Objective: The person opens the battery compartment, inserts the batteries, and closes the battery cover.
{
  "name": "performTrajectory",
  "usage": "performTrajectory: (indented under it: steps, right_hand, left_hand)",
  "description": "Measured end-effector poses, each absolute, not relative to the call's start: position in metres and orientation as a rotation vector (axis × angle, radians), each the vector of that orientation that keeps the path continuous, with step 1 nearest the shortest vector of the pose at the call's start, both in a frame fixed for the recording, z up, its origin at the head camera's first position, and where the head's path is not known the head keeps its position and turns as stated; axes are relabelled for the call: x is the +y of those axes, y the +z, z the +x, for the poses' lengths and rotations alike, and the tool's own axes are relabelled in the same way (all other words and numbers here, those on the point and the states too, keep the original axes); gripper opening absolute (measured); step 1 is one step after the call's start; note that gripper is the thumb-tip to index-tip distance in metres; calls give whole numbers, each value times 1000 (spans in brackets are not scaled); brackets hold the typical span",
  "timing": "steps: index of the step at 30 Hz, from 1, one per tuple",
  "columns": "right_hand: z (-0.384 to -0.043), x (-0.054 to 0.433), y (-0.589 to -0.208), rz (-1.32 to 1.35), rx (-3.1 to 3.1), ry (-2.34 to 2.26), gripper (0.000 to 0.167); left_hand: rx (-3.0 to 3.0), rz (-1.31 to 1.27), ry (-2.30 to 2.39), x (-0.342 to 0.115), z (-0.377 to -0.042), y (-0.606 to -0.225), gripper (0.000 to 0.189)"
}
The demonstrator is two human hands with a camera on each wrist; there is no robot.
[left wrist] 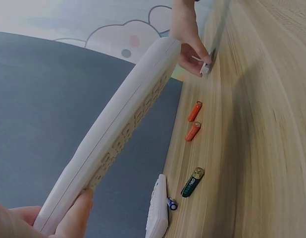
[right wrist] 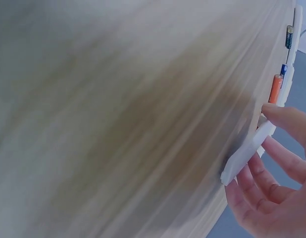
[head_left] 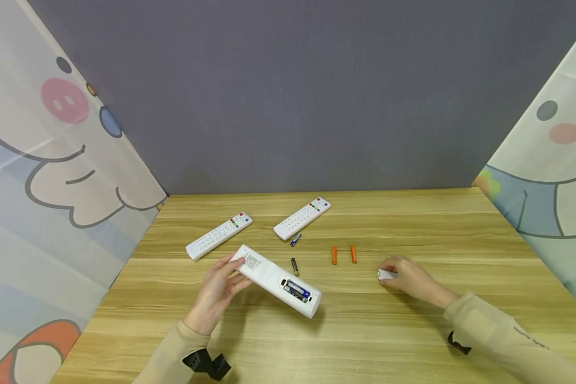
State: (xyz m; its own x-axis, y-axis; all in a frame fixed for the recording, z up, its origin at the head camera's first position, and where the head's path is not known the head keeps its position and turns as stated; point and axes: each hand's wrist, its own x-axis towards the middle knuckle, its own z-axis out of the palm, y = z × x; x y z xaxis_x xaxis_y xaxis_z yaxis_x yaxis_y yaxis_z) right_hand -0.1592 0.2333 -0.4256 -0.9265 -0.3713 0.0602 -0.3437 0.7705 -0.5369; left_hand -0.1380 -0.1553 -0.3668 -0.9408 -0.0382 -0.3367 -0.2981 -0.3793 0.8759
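My left hand [head_left: 216, 293] grips a white remote control [head_left: 269, 272] by one end, back side up and raised off the table. Its battery compartment [head_left: 297, 290] is uncovered, and blue and dark batteries lie in it. From the left wrist camera the remote control [left wrist: 113, 124] shows edge-on, its buttons facing away from the thumb side. Over to the right, my right hand [head_left: 410, 277] pinches a small white battery cover [head_left: 386, 274] low at the tabletop. The right wrist view shows that cover [right wrist: 247, 153] between thumb and fingers, close over the wood.
Two more white remotes lie buttons up, one at left [head_left: 219, 235] and one further back [head_left: 302, 218]. Loose batteries lie mid-table: a blue one [head_left: 295, 240], a dark one [head_left: 295, 266], and two orange ones, left [head_left: 334, 256] and right [head_left: 353, 254]. A grey panel [head_left: 317, 106] stands behind.
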Motion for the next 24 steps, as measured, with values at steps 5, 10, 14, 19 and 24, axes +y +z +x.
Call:
performTrajectory:
  steps: [5, 10, 14, 19, 24]
  right_hand:
    - [-157, 229, -422, -548, 2925, -902, 24]
    - [-153, 225, -418, -543, 2946, -928, 27]
    - [-151, 220, -415, -579, 2974, -969, 27]
    - [-146, 212, -412, -654, 3010, -1023, 26]
    - [-143, 205, -409, -729, 3048, -1059, 27]
  left_hand:
    - [1649, -459, 2439, -156, -138, -367, 50]
    - [1647, -450, 2440, -155, -138, -366, 49]
    - [1643, -449, 2443, -155, -138, -366, 49]
    - [1635, -455, 2448, -153, -138, -366, 49]
    - [1636, -466, 2457, -151, -139, -366, 43]
